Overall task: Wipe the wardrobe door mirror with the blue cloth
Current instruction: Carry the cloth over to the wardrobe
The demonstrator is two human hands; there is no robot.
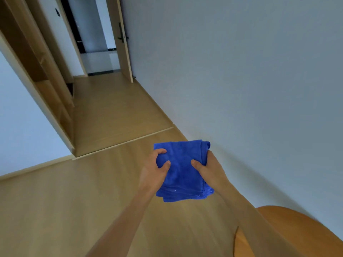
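Note:
A folded blue cloth (182, 171) hangs in the air above the wooden floor, held between both hands. My left hand (155, 168) grips its left edge, thumb on top and fingers curled behind. My right hand (208, 167) grips its right edge, thumb pressed on the front. The wooden wardrobe (46, 75) stands along the left, its open shelves visible. No mirror surface is plainly visible in this view.
A white wall (241, 80) runs along the right. An open wooden door (123, 39) and a doorway lie at the far end. A rounded orange wooden piece (289, 236) sits at the bottom right. A white panel (20, 123) fills the left edge.

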